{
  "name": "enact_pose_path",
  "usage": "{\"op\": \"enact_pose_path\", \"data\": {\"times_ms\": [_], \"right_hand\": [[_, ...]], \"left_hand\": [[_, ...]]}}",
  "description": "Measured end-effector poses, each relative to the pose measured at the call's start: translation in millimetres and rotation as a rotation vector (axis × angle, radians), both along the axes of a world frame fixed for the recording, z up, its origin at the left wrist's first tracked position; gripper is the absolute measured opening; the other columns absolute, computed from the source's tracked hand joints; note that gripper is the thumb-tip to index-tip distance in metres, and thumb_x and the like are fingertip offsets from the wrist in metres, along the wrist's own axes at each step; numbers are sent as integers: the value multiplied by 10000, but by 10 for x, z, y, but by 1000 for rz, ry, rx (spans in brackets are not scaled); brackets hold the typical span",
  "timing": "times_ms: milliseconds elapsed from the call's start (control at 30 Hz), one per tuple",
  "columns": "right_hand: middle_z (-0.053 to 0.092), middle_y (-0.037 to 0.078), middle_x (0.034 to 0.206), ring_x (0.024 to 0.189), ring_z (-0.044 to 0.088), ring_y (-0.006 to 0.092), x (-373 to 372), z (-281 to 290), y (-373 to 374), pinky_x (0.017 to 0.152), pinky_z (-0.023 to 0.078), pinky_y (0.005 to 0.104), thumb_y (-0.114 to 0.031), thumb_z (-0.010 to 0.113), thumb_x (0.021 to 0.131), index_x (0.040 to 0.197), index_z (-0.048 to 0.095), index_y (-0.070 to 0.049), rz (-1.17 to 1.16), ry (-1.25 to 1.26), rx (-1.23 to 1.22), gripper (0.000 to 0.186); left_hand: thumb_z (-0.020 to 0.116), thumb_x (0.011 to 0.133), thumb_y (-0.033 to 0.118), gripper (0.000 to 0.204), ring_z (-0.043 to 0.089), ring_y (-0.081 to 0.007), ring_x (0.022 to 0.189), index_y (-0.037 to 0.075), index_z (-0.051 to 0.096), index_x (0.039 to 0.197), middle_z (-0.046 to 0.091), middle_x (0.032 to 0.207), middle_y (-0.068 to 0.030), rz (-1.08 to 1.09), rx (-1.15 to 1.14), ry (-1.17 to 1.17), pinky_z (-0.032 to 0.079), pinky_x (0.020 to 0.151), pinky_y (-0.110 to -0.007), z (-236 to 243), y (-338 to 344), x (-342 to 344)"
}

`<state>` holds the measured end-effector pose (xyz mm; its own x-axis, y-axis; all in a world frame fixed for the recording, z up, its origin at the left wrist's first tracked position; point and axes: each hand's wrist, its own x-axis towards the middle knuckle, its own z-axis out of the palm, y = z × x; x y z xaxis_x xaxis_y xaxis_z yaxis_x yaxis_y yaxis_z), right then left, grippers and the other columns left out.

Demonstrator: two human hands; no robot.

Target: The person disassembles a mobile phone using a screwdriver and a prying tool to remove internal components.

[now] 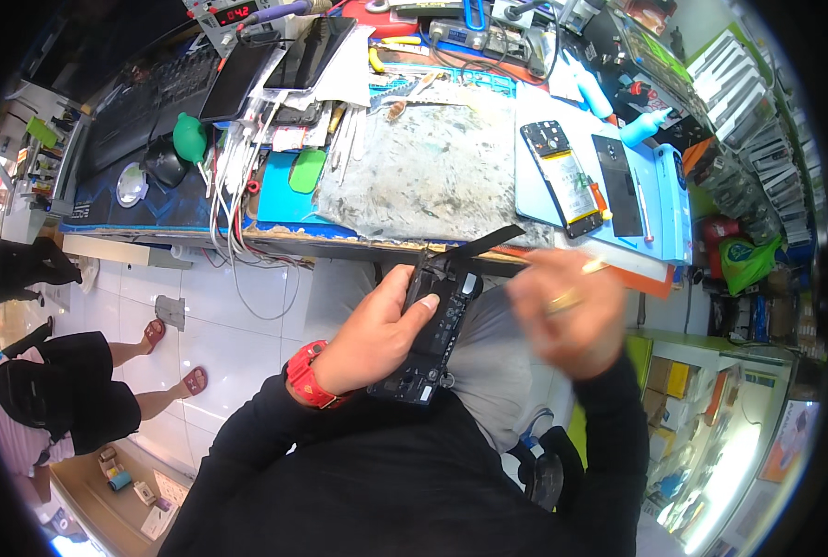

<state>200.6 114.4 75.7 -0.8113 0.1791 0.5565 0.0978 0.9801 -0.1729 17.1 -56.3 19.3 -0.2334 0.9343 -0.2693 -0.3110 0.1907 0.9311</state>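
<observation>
My left hand (pixel 377 334), with a red watch at its wrist, is closed around a black rectangular device (pixel 423 348) above my lap. The device is tilted, and small buttons and pale labels show along its right edge. From its upper end a flat black strap-like piece (pixel 483 243) sticks out toward the bench. To the right of the device, apart from it, is my right hand (pixel 570 311), wearing a ring. Motion smears its fingers, so whether they hold anything cannot be made out.
On the bench, a stained grey mat (pixel 432 167) lies beyond my hands. An opened phone (pixel 562 176), a dark panel (pixel 618 186) and a screwdriver (pixel 644 213) lie at right. Cables (pixel 233 176) hang over the front edge at left, where a person (pixel 70 381) stands.
</observation>
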Motion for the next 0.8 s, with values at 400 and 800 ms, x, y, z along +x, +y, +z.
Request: {"op": "enact_pose_path", "data": {"times_ms": [400, 800], "right_hand": [[553, 75, 802, 666, 639, 238, -546, -191, -75, 584, 526, 362, -155, 733, 797, 829, 578, -63, 98, -175, 127, 183], [594, 80, 773, 684, 691, 267, -1004, -227, 266, 576, 554, 380, -85, 673, 828, 861, 598, -60, 144, -234, 151, 86]], "left_hand": [[581, 1052, 118, 274, 686, -473, 1004, -65, 505, 1241, 694, 1020, -302, 30, 101, 487, 528, 840, -487, 109, 161, -27], [575, 1041, 153, 224, 664, -428, 931, -57, 513, 1089, 644, 991, -303, 64, -42, 654, 515, 815, -463, 13, 534, -351]]}}
